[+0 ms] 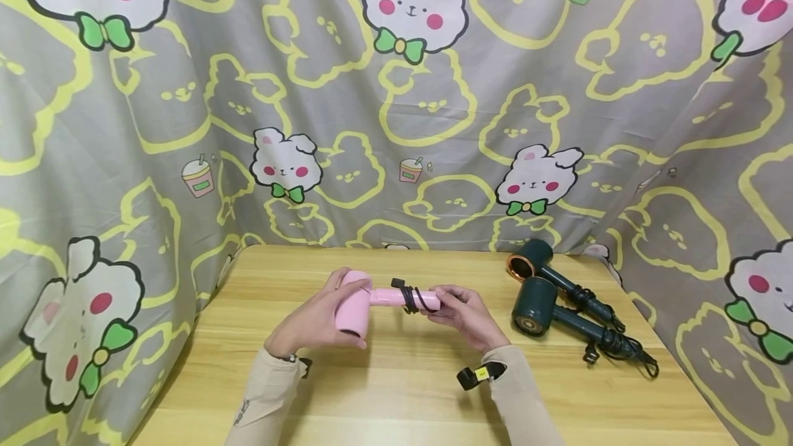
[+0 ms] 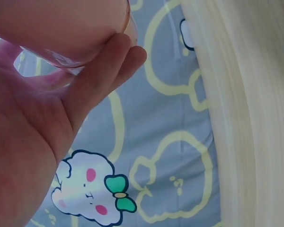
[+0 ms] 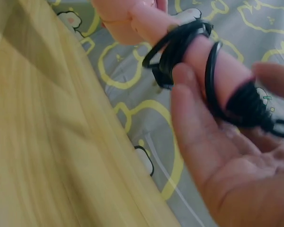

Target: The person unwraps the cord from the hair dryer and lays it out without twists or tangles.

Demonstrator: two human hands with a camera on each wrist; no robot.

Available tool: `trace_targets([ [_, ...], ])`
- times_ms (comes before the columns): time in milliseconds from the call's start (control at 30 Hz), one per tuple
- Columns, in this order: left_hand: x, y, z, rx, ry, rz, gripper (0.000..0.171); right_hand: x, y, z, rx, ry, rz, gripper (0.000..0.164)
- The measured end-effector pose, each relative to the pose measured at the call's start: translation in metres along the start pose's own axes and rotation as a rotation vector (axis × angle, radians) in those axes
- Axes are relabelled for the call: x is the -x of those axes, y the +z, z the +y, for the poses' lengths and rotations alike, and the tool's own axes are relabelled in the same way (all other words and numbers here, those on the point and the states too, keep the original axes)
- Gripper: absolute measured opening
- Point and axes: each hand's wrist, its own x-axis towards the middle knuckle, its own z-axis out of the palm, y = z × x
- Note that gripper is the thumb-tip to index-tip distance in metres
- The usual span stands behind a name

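Note:
A pink hair dryer (image 1: 352,310) is held up over the wooden table, its handle pointing right. My left hand (image 1: 316,315) grips the barrel, thumb and fingers around it; the left wrist view shows the palm and fingers (image 2: 102,66) against the pink shell. With my right hand (image 1: 464,312) I hold the end of the handle between thumb and fingers. A black cord (image 3: 177,47) is wound around the handle (image 3: 203,56), with its plug (image 1: 398,283) sticking up in the head view. The side of the barrel under my left palm is hidden.
Two dark green hair dryers lie at the right of the table (image 1: 396,391): one (image 1: 534,305) nearer, the other (image 1: 535,258) behind it with a copper-coloured rim. Their cords are wound around the handles. A grey patterned curtain (image 1: 347,102) surrounds the table's back and sides.

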Motion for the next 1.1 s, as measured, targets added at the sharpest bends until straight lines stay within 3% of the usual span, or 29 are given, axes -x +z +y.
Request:
trace_targets([
  [133,0.001,-0.002,0.001,0.022,0.004,0.003,0.105,0.001,-0.008,-0.003,0.035,-0.004,-0.027,0.054],
  [300,0.003,-0.003,0.004,0.029,0.011,-0.01,0.103,-0.001,-0.018,0.002,-0.026,0.05,-0.058,0.075],
  [500,0.005,-0.003,0.01,0.075,-0.007,-0.047,0.104,-0.004,-0.025,0.014,-0.157,0.128,-0.175,0.078],
  [700,0.003,-0.001,0.013,0.086,0.004,-0.064,0.102,-0.004,-0.025,0.022,-0.239,0.144,-0.264,0.074],
  [867,0.001,0.003,0.014,0.08,0.019,-0.076,0.1,-0.005,-0.024,0.023,-0.248,0.152,-0.313,0.07],
  [1100,-0.001,0.006,0.016,0.041,0.046,-0.099,0.098,-0.005,-0.023,0.021,-0.251,0.177,-0.447,0.076],
])
